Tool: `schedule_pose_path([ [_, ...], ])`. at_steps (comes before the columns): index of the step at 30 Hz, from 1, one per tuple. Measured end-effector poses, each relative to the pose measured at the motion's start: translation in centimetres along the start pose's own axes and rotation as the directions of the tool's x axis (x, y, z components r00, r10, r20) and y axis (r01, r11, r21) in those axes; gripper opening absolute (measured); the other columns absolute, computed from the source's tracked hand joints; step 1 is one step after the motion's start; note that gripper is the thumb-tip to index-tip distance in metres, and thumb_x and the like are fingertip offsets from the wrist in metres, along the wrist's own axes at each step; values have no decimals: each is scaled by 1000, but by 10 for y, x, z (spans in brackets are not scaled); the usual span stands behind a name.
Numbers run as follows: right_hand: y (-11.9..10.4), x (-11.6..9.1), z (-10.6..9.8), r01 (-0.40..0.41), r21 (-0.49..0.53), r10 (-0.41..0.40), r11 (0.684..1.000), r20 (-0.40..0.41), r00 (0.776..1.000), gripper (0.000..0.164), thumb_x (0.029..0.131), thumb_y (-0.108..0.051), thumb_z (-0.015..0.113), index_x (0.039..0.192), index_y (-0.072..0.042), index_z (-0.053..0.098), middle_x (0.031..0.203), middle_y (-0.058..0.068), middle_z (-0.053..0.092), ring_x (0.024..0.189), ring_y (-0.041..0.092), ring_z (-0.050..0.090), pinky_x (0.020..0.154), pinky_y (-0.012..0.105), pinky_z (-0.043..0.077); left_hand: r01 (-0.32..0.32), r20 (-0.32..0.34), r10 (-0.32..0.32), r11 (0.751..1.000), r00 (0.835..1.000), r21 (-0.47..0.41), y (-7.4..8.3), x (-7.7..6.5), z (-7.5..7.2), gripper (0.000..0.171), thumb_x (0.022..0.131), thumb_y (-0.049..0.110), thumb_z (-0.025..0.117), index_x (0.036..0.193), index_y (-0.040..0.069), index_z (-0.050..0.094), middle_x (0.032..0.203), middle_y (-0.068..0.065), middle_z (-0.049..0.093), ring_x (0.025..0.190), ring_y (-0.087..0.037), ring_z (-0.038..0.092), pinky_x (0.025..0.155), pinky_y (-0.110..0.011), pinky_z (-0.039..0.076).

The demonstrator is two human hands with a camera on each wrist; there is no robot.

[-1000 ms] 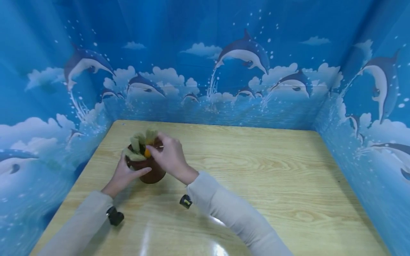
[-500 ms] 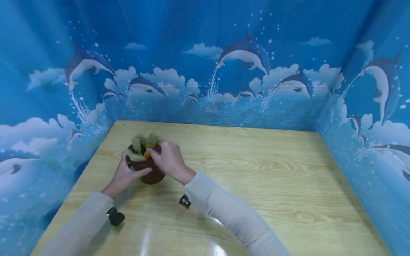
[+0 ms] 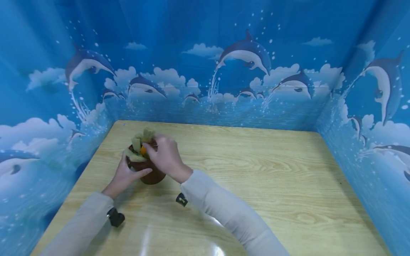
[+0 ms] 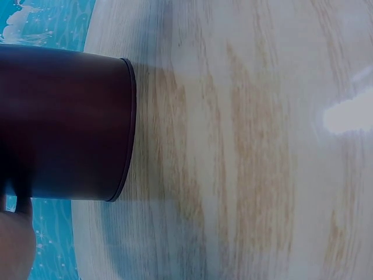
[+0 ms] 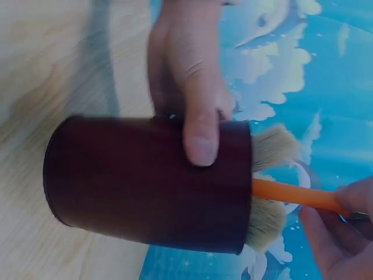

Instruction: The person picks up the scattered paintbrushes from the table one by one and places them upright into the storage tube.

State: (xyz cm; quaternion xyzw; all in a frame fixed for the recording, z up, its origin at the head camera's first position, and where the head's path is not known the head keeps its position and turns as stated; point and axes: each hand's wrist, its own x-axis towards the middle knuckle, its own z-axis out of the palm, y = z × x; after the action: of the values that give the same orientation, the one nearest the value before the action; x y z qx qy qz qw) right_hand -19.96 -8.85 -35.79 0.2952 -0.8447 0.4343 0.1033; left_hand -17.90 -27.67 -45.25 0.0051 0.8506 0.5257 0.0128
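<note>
A dark brown cylindrical cup (image 3: pixel 153 175) stands at the far left of the table, with pale bristle heads (image 5: pixel 275 147) of several paintbrushes sticking out of its top. My left hand (image 3: pixel 121 176) grips the cup's side, its thumb across the front in the right wrist view. Above the rim, my right hand (image 3: pixel 167 156) pinches a paintbrush with an orange handle (image 5: pixel 297 194). That handle runs down into the cup; its lower end is hidden inside. In the left wrist view, the cup (image 4: pixel 64 125) shows its base edge, and only a bit of the hand appears.
The light wood-grain table (image 3: pixel 256 185) reaches to a blue dolphin-print curtain (image 3: pixel 205 53) at the back and on both sides. A small black camera (image 3: pixel 115 217) hangs at the left cuff and another (image 3: pixel 182 200) at the right cuff.
My right hand dips slightly, then shifts a little left over the cup, the paintbrush moving with it. The left hand and the cup stay in place.
</note>
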Motion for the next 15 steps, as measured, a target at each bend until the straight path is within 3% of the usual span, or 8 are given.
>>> schedule_pose_path([
  [8,-1,7,11,14,-216,17,976,141,990,14,97,-21,58,102,-11,67,86,-1,68,75,8,65,66,14,51,-38,-7,38,999,999,-8,-1,2,0,106,83,31,76,153,14,0,155,-18,17,139,-39,22,110,-58,24],
  [11,-2,9,11,-4,-208,40,978,170,985,17,96,-22,59,106,-10,66,81,-1,67,68,6,63,61,14,48,-39,-9,39,999,999,-7,-1,2,1,104,82,30,77,153,13,2,154,-18,19,139,-38,24,110,-58,25],
  [15,-2,10,8,-21,-97,33,995,130,991,28,96,-23,60,118,-7,65,85,2,69,63,4,61,58,9,45,-39,-8,39,999,999,-9,-1,1,1,103,82,30,77,153,15,3,154,-17,21,138,-37,25,110,-57,25],
])
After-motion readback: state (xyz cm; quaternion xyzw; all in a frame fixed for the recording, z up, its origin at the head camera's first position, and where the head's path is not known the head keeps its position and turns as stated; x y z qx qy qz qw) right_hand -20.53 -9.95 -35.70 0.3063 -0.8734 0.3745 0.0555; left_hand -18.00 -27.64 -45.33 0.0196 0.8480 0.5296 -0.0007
